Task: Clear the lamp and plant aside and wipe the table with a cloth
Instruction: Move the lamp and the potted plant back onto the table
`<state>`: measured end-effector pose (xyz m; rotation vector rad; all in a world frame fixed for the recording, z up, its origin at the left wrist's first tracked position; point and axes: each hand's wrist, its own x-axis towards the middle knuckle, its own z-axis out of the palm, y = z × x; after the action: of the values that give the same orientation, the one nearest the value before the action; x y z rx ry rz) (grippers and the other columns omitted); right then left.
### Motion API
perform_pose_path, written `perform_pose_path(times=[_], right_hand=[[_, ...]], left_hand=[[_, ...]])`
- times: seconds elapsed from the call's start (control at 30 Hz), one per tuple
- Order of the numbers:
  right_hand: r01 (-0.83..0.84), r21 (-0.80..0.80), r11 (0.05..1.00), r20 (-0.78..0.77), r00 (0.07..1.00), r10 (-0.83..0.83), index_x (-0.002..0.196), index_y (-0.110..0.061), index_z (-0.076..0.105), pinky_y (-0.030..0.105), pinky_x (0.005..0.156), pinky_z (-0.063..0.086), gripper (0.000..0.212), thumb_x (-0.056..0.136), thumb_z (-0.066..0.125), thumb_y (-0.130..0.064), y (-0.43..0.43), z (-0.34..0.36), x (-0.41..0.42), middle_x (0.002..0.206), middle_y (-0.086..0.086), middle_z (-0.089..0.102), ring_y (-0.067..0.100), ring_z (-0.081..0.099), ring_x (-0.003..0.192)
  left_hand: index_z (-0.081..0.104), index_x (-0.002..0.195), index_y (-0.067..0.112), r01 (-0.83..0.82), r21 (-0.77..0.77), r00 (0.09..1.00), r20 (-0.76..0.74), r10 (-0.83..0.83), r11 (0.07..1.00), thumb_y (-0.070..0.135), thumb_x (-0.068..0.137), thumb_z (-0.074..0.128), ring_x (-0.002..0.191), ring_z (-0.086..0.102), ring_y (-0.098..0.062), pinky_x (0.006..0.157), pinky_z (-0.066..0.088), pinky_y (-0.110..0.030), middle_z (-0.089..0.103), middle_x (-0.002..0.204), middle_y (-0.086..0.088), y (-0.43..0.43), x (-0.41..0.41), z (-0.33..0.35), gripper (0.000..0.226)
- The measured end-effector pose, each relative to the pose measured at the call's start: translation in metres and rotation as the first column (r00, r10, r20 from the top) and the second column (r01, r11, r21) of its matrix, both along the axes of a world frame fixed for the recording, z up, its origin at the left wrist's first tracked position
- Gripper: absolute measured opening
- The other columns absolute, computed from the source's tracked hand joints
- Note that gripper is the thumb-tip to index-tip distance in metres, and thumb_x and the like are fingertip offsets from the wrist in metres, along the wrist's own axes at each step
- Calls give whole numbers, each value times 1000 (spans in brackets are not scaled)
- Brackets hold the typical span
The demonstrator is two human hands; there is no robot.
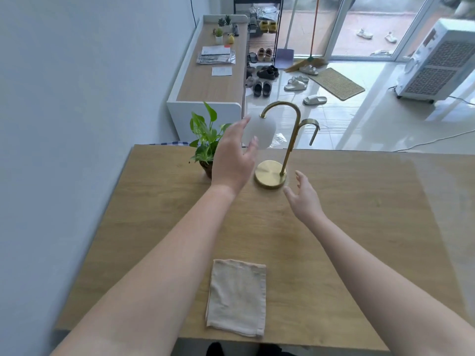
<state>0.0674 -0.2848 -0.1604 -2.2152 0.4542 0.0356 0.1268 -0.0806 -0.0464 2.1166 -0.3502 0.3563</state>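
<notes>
Nearest you, the folded cloth (236, 296) lies flat at the near edge of the table (359, 227), between your forearms. That seems a sensible spot for it: within easy reach, and out of the way of the objects you have to move first.

Further out, your right hand (304, 199) hovers low over the wood, just short of the lamp (270, 174). Its fingers are loose and spread, and it holds nothing. It looks lined up with the round brass foot, probably because the weight sits there. Your left hand (234, 160) is raised higher, also spread and gripping nothing. Its palm faces the white shade (264, 132) that hangs from the curved arm. Whether the fingertips touch the shade you cannot tell from here, since the hand overlaps it. One hand low and one high suits a top-heavy lamp, so you could steady the globe while the foot takes the lift.

Just left of the lamp, partly hidden behind your left hand, the plant (205, 140) stands upright in its small pot (207, 169) near the far edge. Both objects stand in the far middle of the table, so wiping cannot begin yet.

Beyond the table there is a low sideboard (213, 83) along the wall, and shoes are scattered on the tiled floor
</notes>
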Motion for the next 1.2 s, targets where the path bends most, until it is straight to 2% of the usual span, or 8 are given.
perform_pose_path(times=[0.17,0.3,0.43,0.5,0.63,0.77,1.0,1.2], right_hand=[[3,62,998,-9,1000,-3,168,-16,26,48,126,33,74,107,61,-36,-9,-4,40,170,8,36,27,38,155],[2,82,997,7,1000,-2,164,-17,36,49,121,40,66,106,62,-36,-8,-5,63,164,7,46,26,48,148],[26,85,996,43,999,-29,147,-14,57,47,109,50,46,107,61,-35,-6,-9,80,142,8,65,26,63,130],[41,86,995,55,997,-46,130,-15,64,40,94,51,28,109,58,-32,-5,-12,85,124,6,70,27,67,117],[29,6,1000,81,996,-29,107,-18,62,39,76,45,16,111,50,-27,-7,-14,89,100,4,70,32,66,95],[1,-39,999,84,996,2,103,-17,62,44,78,52,17,111,51,-27,-9,-10,75,92,4,71,32,66,89],[-24,-76,997,85,996,30,103,-19,63,38,70,43,15,111,53,-27,-2,-7,18,86,-1,69,27,64,82],[-30,-82,996,74,997,36,102,-20,65,43,77,51,15,110,55,-28,10,-5,-31,89,-4,70,26,65,86]], left_hand=[[49,158,15,27,121,1000,-13,-25,992,32,107,61,148,47,-15,122,34,-29,55,159,-2,-21,36,21,55],[57,152,15,41,157,999,-5,-41,987,31,107,63,138,57,-17,117,41,-28,64,149,-2,-30,51,23,48],[70,135,17,-15,168,998,63,4,986,30,104,66,115,67,-17,101,51,-32,75,124,3,-38,63,22,34],[75,127,18,-35,160,997,75,23,987,28,102,69,106,69,-15,94,52,-29,78,113,5,-41,66,24,28],[81,110,18,-33,99,999,34,30,995,22,97,76,93,73,-9,89,58,-32,79,96,11,-39,73,31,14],[81,107,18,39,121,999,33,-43,992,18,96,78,92,73,-8,90,58,-32,79,94,10,-31,66,37,11],[82,109,19,107,108,991,71,-115,988,21,95,79,91,73,-3,92,59,-33,80,95,10,-9,23,32,15],[82,109,17,179,92,978,94,-188,979,19,94,81,90,73,-9,89,59,-36,80,94,7,8,-23,30,16]])
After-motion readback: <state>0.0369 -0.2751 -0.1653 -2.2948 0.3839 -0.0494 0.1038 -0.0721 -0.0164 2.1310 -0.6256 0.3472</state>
